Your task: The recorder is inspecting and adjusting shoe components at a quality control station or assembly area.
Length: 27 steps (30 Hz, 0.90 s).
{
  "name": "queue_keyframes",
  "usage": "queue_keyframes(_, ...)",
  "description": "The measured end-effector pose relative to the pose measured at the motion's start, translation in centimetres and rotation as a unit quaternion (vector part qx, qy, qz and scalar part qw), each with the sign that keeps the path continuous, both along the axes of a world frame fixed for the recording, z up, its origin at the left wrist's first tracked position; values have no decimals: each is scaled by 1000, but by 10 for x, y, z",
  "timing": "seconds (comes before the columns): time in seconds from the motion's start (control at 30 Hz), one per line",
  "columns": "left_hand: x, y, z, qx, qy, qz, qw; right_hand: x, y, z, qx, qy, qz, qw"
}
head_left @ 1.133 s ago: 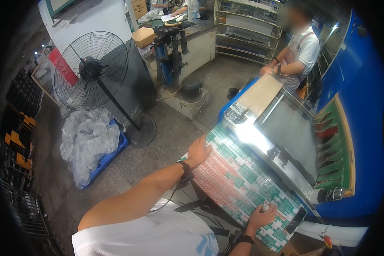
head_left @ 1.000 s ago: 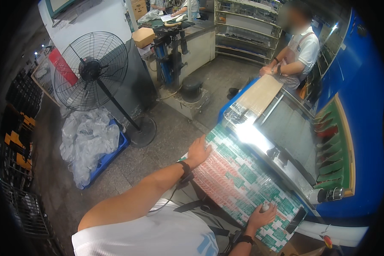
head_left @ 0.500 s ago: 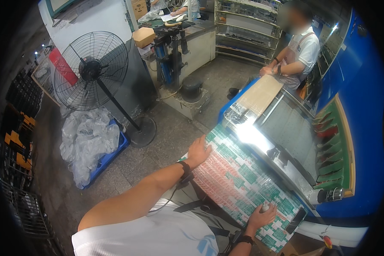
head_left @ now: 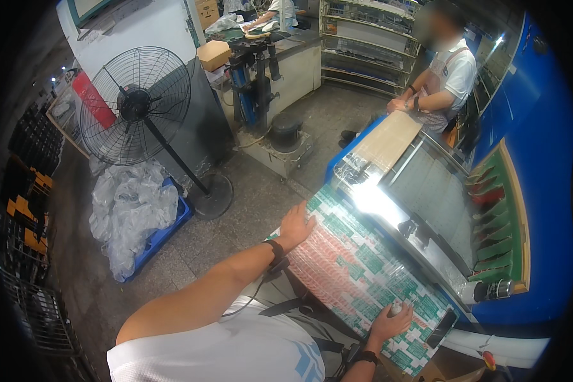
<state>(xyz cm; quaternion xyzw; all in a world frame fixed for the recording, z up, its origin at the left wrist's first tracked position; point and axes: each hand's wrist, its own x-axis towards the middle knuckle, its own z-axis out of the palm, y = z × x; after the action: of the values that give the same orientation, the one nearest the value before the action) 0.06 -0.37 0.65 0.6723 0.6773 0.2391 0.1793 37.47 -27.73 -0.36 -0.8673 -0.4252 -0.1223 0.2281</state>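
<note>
Our left hand (head_left: 296, 227) open, laid on far left end of patterned board (head_left: 344, 261). Our right hand (head_left: 390, 323) curled at small white object (head_left: 396, 309) on board; grip, we cannot tell. Board beside blue-sided machine (head_left: 430, 188), 1 flat black object (head_left: 442, 329) at right end.

The right hand (head_left: 390, 325) covers most of a small white thing (head_left: 396, 309), so its kind and how firmly it is held cannot be told. The palm of the left hand (head_left: 296, 226) is hidden against the board (head_left: 356, 264), whose print is too small to read. The lower edge cuts off the right forearm and the shirt (head_left: 216, 347). A co-worker's face is blurred, the legs partly hidden by the machine (head_left: 356, 149). The fan (head_left: 135, 104) partly screens a red cylinder (head_left: 93, 99); plastic (head_left: 134, 210) covers much of a blue tray (head_left: 166, 234)
</note>
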Motion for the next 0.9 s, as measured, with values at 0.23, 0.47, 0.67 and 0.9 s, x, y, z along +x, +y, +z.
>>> queue_keyframes(0.23, 0, -1, 1, 3, -30, -1, 1000, 0, 0, 0, 5, -2, 6, 1000)
queue_keyframes(0.47, 0, -1, 5, -5, -29, 2, 1000, -1, 0, 2, 0, 1, 3, 1000)
queue_keyframes(0.67, 1, -2, 7, -10, -29, 3, 1000, -1, 0, 2, -2, 0, 1, 1000)
queue_keyframes(0.9, 1, -1, 5, -7, -26, 9, 1000, -1, 1, 3, -3, 9, -2, 1000)
